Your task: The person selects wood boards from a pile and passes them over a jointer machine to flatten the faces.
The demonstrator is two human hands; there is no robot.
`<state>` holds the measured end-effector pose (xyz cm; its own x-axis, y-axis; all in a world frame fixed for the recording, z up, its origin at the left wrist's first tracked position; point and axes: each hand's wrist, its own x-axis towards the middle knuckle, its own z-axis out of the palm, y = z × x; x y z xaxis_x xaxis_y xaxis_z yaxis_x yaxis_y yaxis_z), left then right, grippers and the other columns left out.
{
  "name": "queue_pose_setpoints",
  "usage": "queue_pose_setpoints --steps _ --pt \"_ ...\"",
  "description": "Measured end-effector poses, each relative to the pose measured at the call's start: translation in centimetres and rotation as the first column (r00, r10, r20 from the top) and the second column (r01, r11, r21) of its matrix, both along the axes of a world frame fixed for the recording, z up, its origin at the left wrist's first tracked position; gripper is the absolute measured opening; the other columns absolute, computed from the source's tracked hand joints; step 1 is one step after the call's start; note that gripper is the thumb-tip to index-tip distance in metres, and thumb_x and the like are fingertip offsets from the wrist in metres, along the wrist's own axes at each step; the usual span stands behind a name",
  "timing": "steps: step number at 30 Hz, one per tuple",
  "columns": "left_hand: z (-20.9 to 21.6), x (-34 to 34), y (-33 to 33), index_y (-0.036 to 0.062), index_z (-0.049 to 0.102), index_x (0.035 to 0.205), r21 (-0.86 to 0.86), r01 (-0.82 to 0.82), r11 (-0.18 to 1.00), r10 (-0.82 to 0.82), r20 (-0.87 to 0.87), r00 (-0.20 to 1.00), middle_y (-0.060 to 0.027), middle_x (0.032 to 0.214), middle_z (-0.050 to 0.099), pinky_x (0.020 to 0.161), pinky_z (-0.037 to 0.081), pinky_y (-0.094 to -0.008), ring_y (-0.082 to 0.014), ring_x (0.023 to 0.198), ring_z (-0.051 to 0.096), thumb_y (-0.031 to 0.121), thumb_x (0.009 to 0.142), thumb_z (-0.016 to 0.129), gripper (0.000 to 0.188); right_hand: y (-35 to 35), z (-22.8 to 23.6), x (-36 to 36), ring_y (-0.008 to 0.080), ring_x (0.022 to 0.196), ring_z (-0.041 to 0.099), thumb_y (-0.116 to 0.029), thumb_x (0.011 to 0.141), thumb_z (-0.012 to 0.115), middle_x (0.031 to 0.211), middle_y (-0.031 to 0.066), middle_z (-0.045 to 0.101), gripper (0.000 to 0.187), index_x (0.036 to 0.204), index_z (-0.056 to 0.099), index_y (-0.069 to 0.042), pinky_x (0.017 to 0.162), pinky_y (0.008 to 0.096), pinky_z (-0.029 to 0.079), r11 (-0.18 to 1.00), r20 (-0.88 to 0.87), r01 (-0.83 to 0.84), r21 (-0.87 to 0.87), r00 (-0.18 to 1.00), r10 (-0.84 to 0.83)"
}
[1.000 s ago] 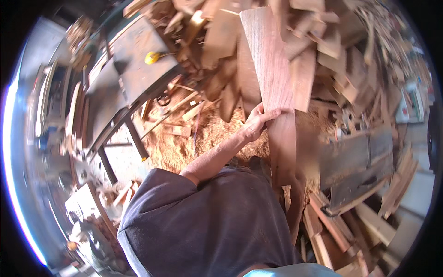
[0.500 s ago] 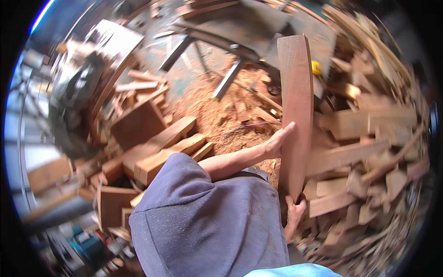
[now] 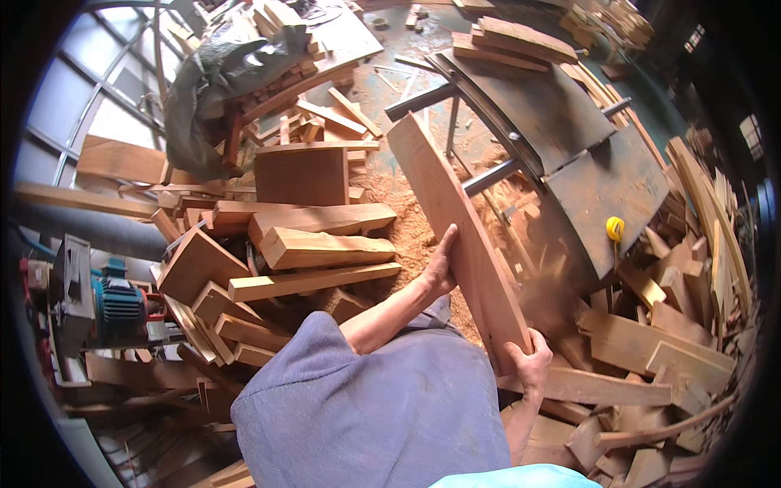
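Note:
A long, flat wooden board (image 3: 458,199) slants in front of me, its far end toward the metal-topped machine table and its near end by my right side. My left hand (image 3: 442,264) supports it about midway along its left edge, thumb on the upper face and the other fingers hidden beneath. My right hand (image 3: 530,359) grips the near end, with the thumb on top and fingers round the edge. A flat metal machine table (image 3: 561,130) with rails stands beyond the board. On it lies a yellow tape measure (image 3: 615,228).
Several cut timber blocks (image 3: 325,248) are stacked to my left. Offcuts (image 3: 643,350) heap up on my right. Sawdust (image 3: 411,244) covers the floor ahead. A teal motor (image 3: 118,305) stands far left. Boards (image 3: 521,42) rest on the table's far end.
The board has swung so that its far end now points left of where it was, and its near end has risen slightly. My view has turned right. Both hands keep their hold.

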<state>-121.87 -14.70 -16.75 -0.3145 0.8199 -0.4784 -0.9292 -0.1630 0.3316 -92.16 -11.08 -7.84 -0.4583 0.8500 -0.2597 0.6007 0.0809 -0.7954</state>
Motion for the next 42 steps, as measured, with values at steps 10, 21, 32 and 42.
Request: queue_pose_setpoints --steps 10,21,32,42 --pt "-1.1 -6.3 0.4 0.0145 0.065 0.132 -0.037 -0.161 0.986 0.161 -0.017 0.987 -0.0033 0.125 0.07 0.108 0.048 -0.0421 -0.0215 0.116 0.064 0.056 0.088 0.076 0.061 4.0 -2.1 -6.5 0.0234 0.091 0.073 -0.026 0.073 0.089 0.098 0.0162 0.076 0.055 0.116 0.07 0.002 0.083 0.0371 0.056 0.994 -0.068 -0.111 -0.013 0.992 0.11" --pt "-3.0 -29.1 14.5 0.009 0.072 0.117 -0.07 -0.2 0.977 0.196 -0.061 0.979 -0.004 0.116 0.074 0.101 0.051 -0.0361 -0.0188 0.107 0.066 0.04 0.093 0.074 0.039 16.5 -5.0 -29.1 0.0149 0.093 0.069 -0.017 0.083 0.082 0.1 0.0096 0.076 0.043 0.118 0.07 0.003 0.084 0.0319 0.055 0.984 -0.131 -0.119 -0.134 0.986 0.102" --pt "-5.5 -57.8 17.0 0.0031 0.054 0.142 -0.051 -0.291 0.955 0.278 -0.188 0.942 -0.0109 0.136 0.064 0.107 0.05 -0.0374 -0.0236 0.118 0.063 0.036 0.107 0.052 0.048 26.9 -4.5 -72.1 0.0124 0.091 0.068 -0.025 0.094 0.072 0.106 0.0092 0.074 0.038 0.116 0.07 0.006 0.079 0.0284 0.055 0.802 -0.402 -0.327 -0.5 0.908 0.12" --pt "-6.2 -64.8 16.0 0.0067 0.061 0.136 -0.105 -0.463 0.88 0.437 -0.202 0.877 -0.0121 0.125 0.071 0.101 0.057 -0.0426 -0.0278 0.111 0.069 0.046 0.098 0.066 0.055 27.8 -7.2 -75.1 0.0373 0.105 0.066 -0.025 0.09 0.071 0.111 0.0199 0.067 0.043 0.126 0.066 -0.003 0.089 0.046 0.055 0.782 -0.137 -0.518 0.347 0.796 0.589"
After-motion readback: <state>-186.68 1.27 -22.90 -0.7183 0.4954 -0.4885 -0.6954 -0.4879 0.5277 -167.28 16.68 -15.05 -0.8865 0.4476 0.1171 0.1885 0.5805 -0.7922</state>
